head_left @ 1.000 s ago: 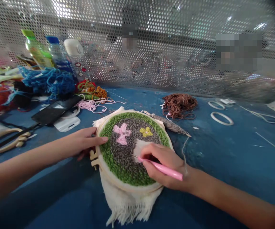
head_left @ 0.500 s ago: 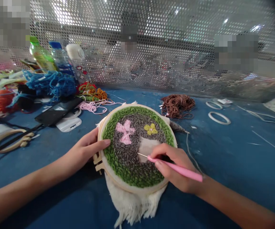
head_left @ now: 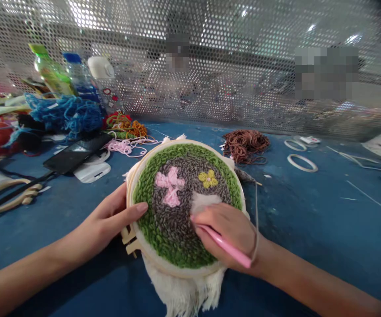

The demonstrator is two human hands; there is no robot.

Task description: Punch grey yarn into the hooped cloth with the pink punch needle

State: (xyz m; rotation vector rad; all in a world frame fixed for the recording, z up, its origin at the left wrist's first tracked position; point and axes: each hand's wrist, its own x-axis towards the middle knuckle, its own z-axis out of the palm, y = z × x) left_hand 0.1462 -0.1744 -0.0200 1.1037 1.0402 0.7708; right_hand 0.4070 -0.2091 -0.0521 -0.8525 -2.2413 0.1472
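Head view: right hand (head_left: 223,230) curled around pink pen-like tool (head_left: 229,249); left hand (head_left: 109,216) clamped over hoop (head_left: 130,187), thumb uppermost.

Embroidery (head_left: 184,207): grn border (head_left: 155,244), gry centre (head_left: 174,224), pink motif (head_left: 171,184), ylw flower (head_left: 208,178)

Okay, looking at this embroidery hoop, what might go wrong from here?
The thin yarn runs from the rear end of the pink tool close past the wrist of the right hand, so it might snag or pull tight. Part of the left hand is hidden behind the hoop, so a tip poking through could perhaps prick it.
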